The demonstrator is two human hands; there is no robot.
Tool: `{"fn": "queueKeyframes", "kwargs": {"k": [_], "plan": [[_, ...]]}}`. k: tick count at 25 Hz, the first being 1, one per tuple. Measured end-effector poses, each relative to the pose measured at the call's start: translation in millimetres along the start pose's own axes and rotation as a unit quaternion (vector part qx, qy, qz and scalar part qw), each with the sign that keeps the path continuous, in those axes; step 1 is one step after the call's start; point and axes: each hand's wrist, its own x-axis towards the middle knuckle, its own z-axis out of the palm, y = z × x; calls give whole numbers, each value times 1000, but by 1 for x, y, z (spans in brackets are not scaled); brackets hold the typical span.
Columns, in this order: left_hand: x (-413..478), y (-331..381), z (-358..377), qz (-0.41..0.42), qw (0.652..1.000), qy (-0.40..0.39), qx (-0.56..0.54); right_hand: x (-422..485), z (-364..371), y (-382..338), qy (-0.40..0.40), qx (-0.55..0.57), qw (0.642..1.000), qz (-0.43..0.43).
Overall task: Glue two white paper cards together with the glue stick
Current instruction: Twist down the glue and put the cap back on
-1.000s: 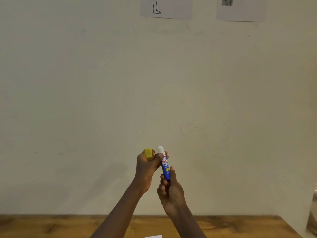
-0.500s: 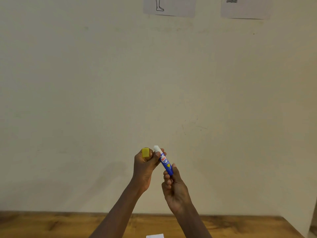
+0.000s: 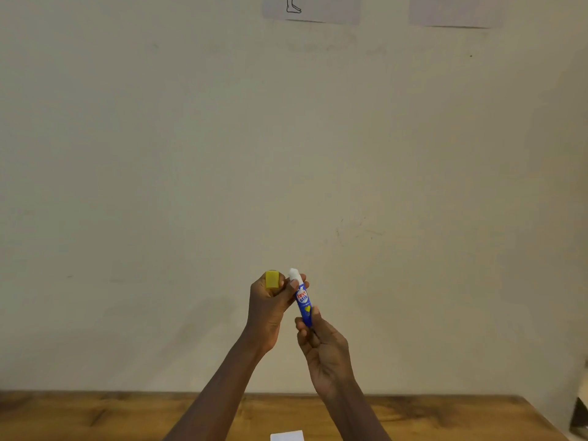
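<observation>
I hold a blue glue stick (image 3: 304, 305) up in front of the wall, its white glue tip bared and pointing up. My right hand (image 3: 321, 348) grips its lower end. My left hand (image 3: 269, 308) holds the yellow cap (image 3: 272, 279) in its fingers, and its thumb and fingertip touch the stick just below the tip. One white paper card (image 3: 287, 436) shows only its top edge on the wooden table (image 3: 95, 415) at the bottom of the view. A second card is not in sight.
A plain cream wall fills most of the view. Two paper sheets (image 3: 313, 9) hang on it at the top. The table's right end (image 3: 541, 415) lies at the lower right, with a dark object (image 3: 580, 415) beyond it.
The glue stick has tilted slightly left and then come nearly upright. Both hands stay together in front of the wall. The view has dipped a little, showing more of the card.
</observation>
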Motion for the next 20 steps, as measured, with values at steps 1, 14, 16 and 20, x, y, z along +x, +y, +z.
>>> {"fn": "queueKeyframes", "kwargs": {"k": [1,14,16,20], "plan": [[1,0,2,1,1000,4,1,0,-1,1,2,16,1000,-14],[6,3,5,-12,999,-32,-23,-4,-3,-3,-16,133,982,131],[5,2,4,-13,999,-42,-15,-5,-4,-6,-32,121,980,154],[7,4,3,-8,999,-44,1,-5,-1,-5,-19,121,988,94]]}}
